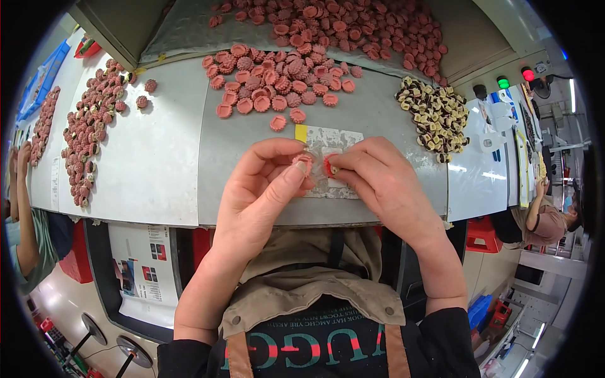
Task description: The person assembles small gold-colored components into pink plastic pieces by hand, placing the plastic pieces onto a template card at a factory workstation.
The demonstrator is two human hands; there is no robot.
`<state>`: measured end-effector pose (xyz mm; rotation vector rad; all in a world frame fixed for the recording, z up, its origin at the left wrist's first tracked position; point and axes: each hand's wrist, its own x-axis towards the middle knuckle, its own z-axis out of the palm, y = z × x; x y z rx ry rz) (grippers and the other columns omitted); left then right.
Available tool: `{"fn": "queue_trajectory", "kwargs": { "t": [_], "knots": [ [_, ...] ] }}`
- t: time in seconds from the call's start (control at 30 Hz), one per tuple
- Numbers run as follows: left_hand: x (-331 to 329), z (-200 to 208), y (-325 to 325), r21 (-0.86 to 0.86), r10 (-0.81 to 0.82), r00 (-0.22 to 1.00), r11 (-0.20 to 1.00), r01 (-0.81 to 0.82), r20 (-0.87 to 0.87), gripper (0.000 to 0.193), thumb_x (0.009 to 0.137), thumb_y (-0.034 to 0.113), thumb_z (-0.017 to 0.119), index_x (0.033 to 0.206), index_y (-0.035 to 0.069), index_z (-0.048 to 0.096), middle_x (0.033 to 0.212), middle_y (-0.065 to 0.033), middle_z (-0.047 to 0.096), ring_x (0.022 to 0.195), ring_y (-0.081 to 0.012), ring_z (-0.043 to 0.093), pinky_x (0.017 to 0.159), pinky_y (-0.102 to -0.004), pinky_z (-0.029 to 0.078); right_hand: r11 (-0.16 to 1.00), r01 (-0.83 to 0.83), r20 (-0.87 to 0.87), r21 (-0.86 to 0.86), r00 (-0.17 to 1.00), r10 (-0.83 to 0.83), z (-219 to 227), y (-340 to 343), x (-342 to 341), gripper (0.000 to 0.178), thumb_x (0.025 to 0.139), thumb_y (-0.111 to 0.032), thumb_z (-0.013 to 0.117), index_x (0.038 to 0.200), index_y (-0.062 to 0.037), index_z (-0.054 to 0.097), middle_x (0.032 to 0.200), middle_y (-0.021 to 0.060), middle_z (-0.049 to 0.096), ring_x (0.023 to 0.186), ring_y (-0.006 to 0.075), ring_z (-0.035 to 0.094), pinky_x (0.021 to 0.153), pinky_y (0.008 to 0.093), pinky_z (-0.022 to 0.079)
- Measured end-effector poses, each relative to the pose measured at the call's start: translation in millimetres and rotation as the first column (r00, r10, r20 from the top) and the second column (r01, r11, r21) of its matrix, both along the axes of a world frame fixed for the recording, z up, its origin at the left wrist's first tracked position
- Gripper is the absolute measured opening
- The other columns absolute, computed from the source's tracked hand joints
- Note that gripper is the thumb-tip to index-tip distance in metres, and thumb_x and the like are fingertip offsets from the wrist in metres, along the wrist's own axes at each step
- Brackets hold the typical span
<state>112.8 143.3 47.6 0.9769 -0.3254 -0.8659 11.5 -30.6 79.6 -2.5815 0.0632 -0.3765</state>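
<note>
Near the front of the grey worktop, my left hand (pixel 255 186) pinches a small pink ridged cup-shaped piece (pixel 307 162) between thumb and fingers. Just to its right, my right hand (pixel 387 179) is closed on a small red piece (pixel 328 166); the fingertips hide much of it. A little gap separates the two pieces. Under both hands lies a worn whitish plate (pixel 343 137) with a yellow strip at its far left corner. Beyond them spreads a loose pile of pink ridged cups (pixel 271 79), many with their hollow sides up.
More pink cups (pixel 353 25) fill the opening at the back. Small cream-and-dark pieces (pixel 432 116) are heaped on the right. Along the left lies a row of pink pieces with cream bits (pixel 88 132). Other people work at both sides, one with an arm (pixel 25 208) at far left.
</note>
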Motion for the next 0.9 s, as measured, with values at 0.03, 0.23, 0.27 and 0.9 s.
{"fn": "queue_trajectory", "kwargs": {
  "t": [0.03, 0.23, 0.27, 0.9],
  "knots": [
    [1, 0, 0, 0.01, -0.008, 1.0, 1.0, 0.008, -0.008, 0.03, 0.095, 0.016, 0.059, 0.119, 0.001, 0.053, 0.108, -0.0036, 0.06, 0.095, -0.0111, 0.059, 0.086, -0.0263, 0.047, 1.0, 0.001, 0.0, 0.0, 1.0, -0.001, 1, -1, 0, 0.016, 0.079, -0.005, 0.067, 0.095, -0.0041, 0.065, 0.086, 0.0088, 0.056, 0.08, 0.0261, 0.056, 0.07, 0.0361, 0.047],
    [-1, 7, -6, -0.002, -0.055, 0.994, 0.998, 0.055, -0.092, 0.033, 0.096, 0.017, 0.057, 0.124, 0.001, 0.052, 0.109, -0.0038, 0.06, 0.092, -0.0106, 0.058, 0.085, -0.0255, 0.047, 0.998, 0.02, -0.003, -0.061, 1.0, -0.02, -1, -5, 2, 0.018, 0.079, -0.004, 0.067, 0.096, -0.005, 0.065, 0.086, 0.009, 0.056, 0.083, 0.0263, 0.057, 0.071, 0.0351, 0.047],
    [-3, 9, -7, -0.035, -0.071, 0.985, 0.997, 0.066, -0.156, 0.032, 0.096, 0.016, 0.057, 0.124, 0.001, 0.052, 0.109, -0.0041, 0.059, 0.09, -0.01, 0.057, 0.084, -0.0249, 0.047, 0.999, 0.025, 0.014, -0.038, 1.0, -0.025, -3, -5, 1, 0.017, 0.079, -0.004, 0.067, 0.097, -0.005, 0.065, 0.087, 0.009, 0.056, 0.083, 0.0256, 0.057, 0.072, 0.0343, 0.047],
    [-21, 4, -16, 0.028, 0.014, 0.999, 1.0, -0.013, -0.031, 0.025, 0.097, 0.013, 0.055, 0.118, -0.001, 0.056, 0.11, -0.0067, 0.061, 0.099, -0.0113, 0.058, 0.088, -0.0267, 0.047, 0.885, -0.007, 0.214, 0.466, 0.971, -0.105, -4, 17, -5, 0.017, 0.086, -0.007, 0.067, 0.102, -0.0032, 0.062, 0.097, 0.0106, 0.06, 0.082, 0.0197, 0.059, 0.071, 0.0284, 0.05]
  ]
}}
